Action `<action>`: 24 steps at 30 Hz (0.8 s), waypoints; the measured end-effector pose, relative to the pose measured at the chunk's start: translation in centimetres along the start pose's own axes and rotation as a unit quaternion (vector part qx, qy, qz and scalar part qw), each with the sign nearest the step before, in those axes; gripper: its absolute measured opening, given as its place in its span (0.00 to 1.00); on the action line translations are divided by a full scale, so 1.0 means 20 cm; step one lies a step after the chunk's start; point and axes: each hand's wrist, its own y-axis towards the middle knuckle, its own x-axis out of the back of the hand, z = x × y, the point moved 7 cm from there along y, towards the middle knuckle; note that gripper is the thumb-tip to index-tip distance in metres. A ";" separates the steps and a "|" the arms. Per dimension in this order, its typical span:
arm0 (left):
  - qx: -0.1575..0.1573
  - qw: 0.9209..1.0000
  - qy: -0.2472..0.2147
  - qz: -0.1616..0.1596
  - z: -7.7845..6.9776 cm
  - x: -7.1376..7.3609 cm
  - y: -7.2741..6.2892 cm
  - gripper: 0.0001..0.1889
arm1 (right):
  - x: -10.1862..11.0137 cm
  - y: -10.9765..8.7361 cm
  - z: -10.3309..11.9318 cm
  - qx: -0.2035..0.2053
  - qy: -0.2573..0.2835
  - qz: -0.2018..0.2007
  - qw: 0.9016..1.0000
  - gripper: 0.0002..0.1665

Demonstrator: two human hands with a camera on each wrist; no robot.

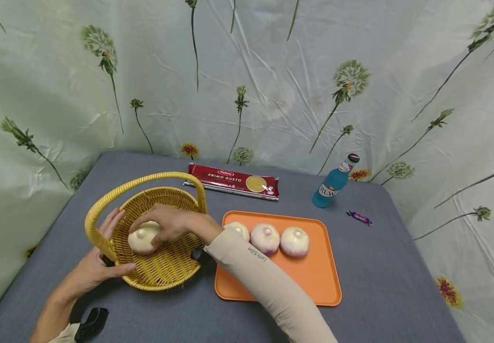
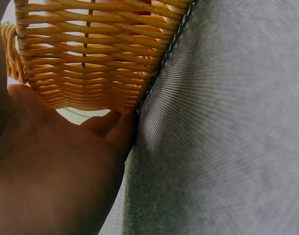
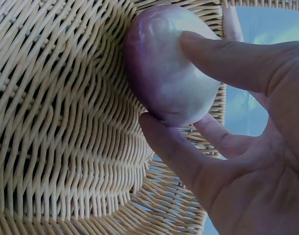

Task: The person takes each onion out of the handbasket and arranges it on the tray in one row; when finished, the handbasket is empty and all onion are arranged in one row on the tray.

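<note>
A yellow wicker basket (image 1: pixel 161 277) with an arched handle stands at the left of the table. My left hand (image 1: pixel 88 269) grips its left side, thumb along the front rim and fingers by the handle's foot. Inside the basket, my right hand (image 1: pixel 171 224) holds a white-and-purple turnip (image 1: pixel 141 239) between thumb and fingers. The right wrist view shows that turnip (image 3: pixel 164 73) close against the woven wall, its purple side toward the weave. Three more turnips (image 1: pixel 265 238) sit in a row on an orange tray (image 1: pixel 311 286), the leftmost partly hidden by my right sleeve.
A red biscuit packet (image 1: pixel 234 181) lies behind the basket and tray. Toward the back right stands a bottle of blue drink (image 1: pixel 330 186), with a purple wrapped candy (image 1: pixel 360 218) near it. A flower-print curtain (image 1: pixel 272 95) hangs behind the grey-covered table (image 1: pixel 384 276).
</note>
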 end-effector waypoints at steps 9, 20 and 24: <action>-0.003 1.000 0.002 -0.003 0.00 0.02 0.01 0.62 | 0.02 -0.04 -0.01 0.007 0.036 -0.009 0.999 0.33; -0.001 1.000 0.008 0.001 0.01 0.00 0.01 0.61 | 0.04 -0.12 -0.05 0.002 0.055 -0.021 0.998 0.33; 0.000 1.000 0.009 -0.002 0.02 0.00 0.01 0.61 | 0.04 -0.16 -0.04 0.013 0.040 -0.029 0.999 0.32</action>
